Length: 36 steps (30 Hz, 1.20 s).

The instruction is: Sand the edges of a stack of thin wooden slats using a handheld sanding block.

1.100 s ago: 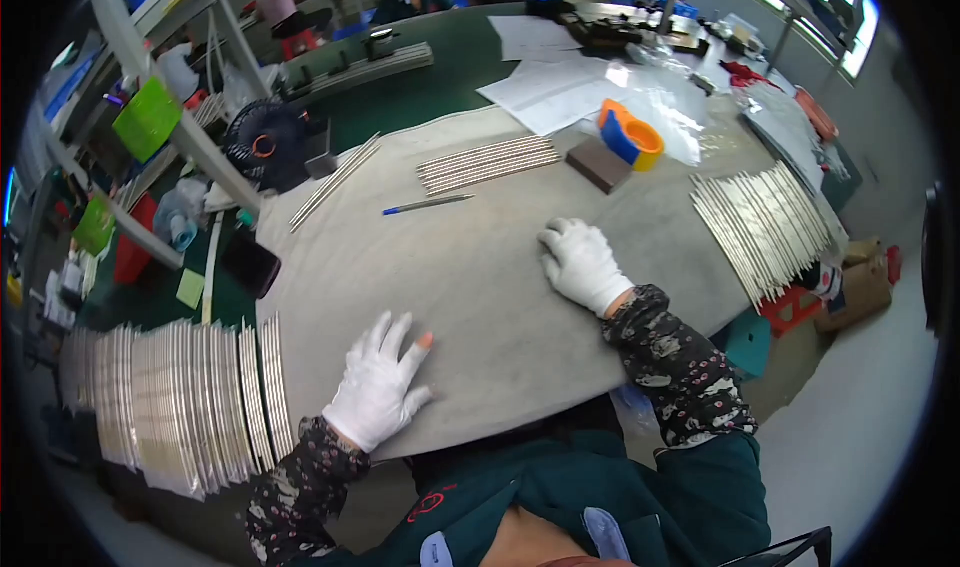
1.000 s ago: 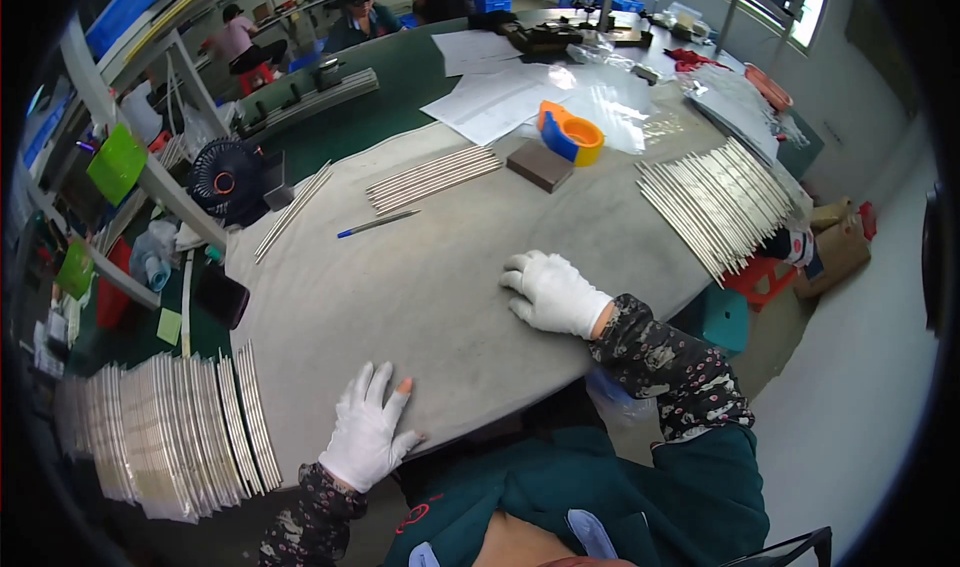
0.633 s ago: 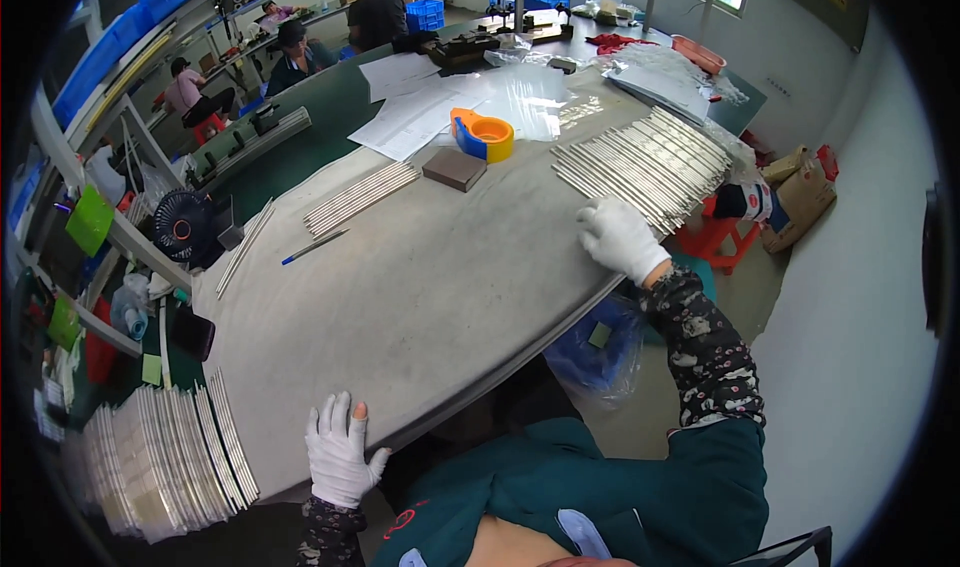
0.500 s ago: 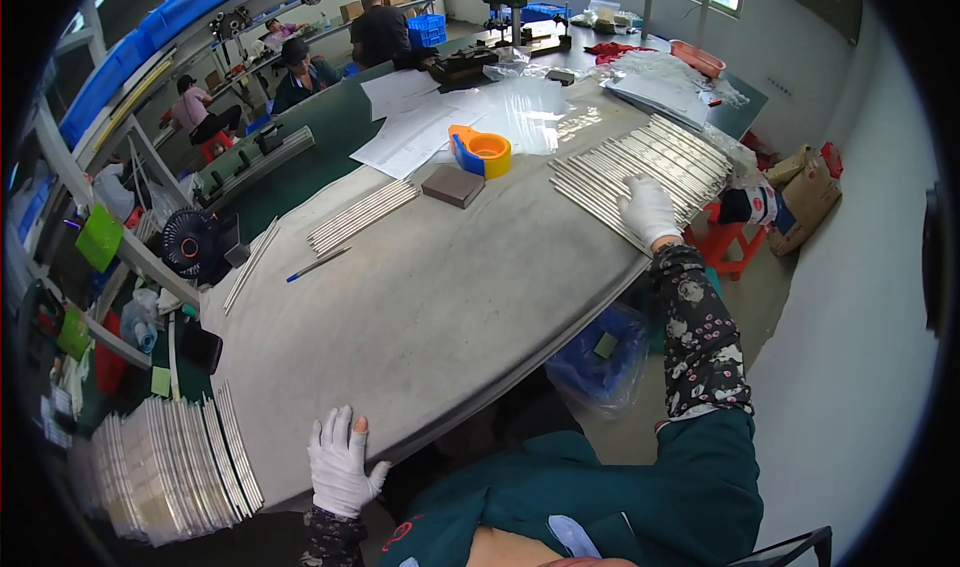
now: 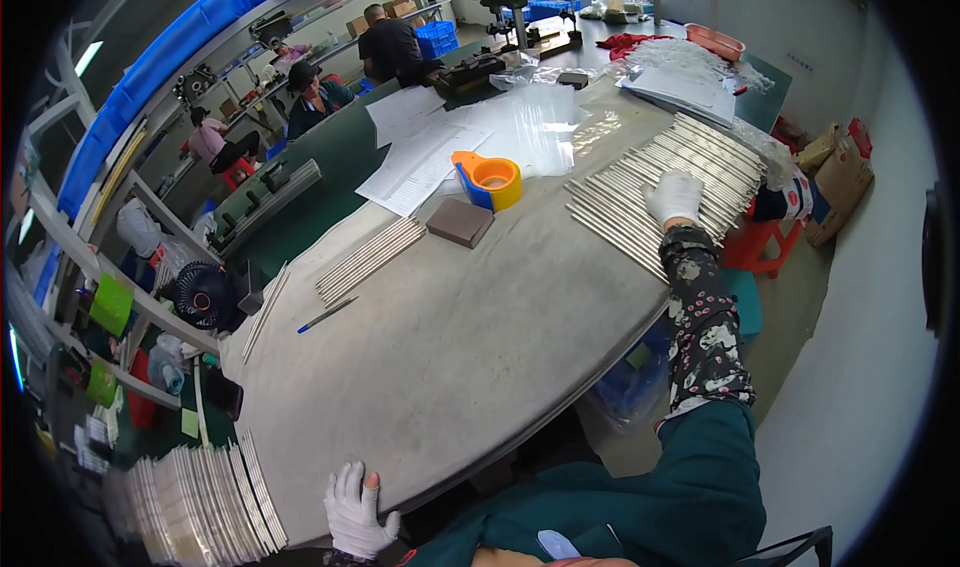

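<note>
My right hand (image 5: pixel 675 199), in a white glove, reaches far right onto a layer of thin silvery metal rods (image 5: pixel 625 207) laid side by side. Its fingers curl down onto the rods; the fingertips are partly hidden, so how many rods they grip cannot be made out. At the table's near edge, my left hand (image 5: pixel 358 515) lies with fingers stretched out and nothing in it; its glove leaves a fingertip bare. Left of it is a thick bundle of similar rods (image 5: pixel 205 502), seemingly wrapped in clear plastic.
The grey table (image 5: pixel 450 367) also carries a smaller row of rods (image 5: pixel 370 259), a pen (image 5: pixel 327 315), a brown block (image 5: pixel 460 224), an orange-and-blue tape dispenser (image 5: pixel 488 182) and paper sheets (image 5: pixel 420 172). A small black fan (image 5: pixel 205 295) stands left. Other people work in the background.
The whole view has shifted, so the table and both hands appear lower and farther right. My right hand stays on the rods, its fingers now more curled. My left hand stays near the edge.
</note>
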Motion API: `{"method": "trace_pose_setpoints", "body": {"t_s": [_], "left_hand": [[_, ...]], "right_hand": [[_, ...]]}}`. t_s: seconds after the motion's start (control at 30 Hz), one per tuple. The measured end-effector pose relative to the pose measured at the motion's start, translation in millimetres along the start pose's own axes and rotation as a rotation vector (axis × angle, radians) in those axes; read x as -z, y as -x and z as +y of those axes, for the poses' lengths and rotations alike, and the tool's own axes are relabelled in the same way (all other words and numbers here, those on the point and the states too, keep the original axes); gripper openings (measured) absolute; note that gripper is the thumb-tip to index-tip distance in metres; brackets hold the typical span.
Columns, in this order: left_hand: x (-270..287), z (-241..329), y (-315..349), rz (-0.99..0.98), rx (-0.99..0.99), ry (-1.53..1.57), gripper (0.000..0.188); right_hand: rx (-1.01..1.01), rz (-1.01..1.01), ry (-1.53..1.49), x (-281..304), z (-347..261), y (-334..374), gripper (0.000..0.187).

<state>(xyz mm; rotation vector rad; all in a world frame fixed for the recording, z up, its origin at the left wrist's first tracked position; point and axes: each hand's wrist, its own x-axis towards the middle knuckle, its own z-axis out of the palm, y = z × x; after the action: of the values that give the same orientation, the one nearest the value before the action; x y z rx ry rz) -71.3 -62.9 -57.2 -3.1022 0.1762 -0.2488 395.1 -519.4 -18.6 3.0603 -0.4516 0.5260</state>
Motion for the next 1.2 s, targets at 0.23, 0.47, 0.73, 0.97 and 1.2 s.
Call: {"method": "trace_pose_setpoints", "body": {"t_s": [0.23, 0.47, 0.73, 0.97, 1.2], "left_hand": [[14.9, -0.4, -12.5, -0.06, -0.003, 0.117, 0.083], [33.9, -1.6, -92.4, 0.235, -0.24, 0.197, 0.077], [28.6, 22.3, -179.3, 0.291, -0.485, 0.318, 0.074], [7.4, 61.0, -246.0, 0.315, -0.516, 0.52, 0.055], [0.4, 108.2, -267.3, 0.153, -0.532, 0.549, 0.064]], "right_hand": [[0.033, 0.057, -0.013, 3.9, -6.9, 15.8, 0.049], [0.091, 0.103, 0.005, -4.4, -9.3, 29.0, 0.047], [-0.031, -0.147, -0.07, 24.5, -20.3, 30.5, 0.066], [0.071, -0.228, -0.121, 40.4, -40.8, 62.9, 0.073], [0.286, -0.262, -0.172, 53.1, -79.3, 131.2, 0.073]]}}
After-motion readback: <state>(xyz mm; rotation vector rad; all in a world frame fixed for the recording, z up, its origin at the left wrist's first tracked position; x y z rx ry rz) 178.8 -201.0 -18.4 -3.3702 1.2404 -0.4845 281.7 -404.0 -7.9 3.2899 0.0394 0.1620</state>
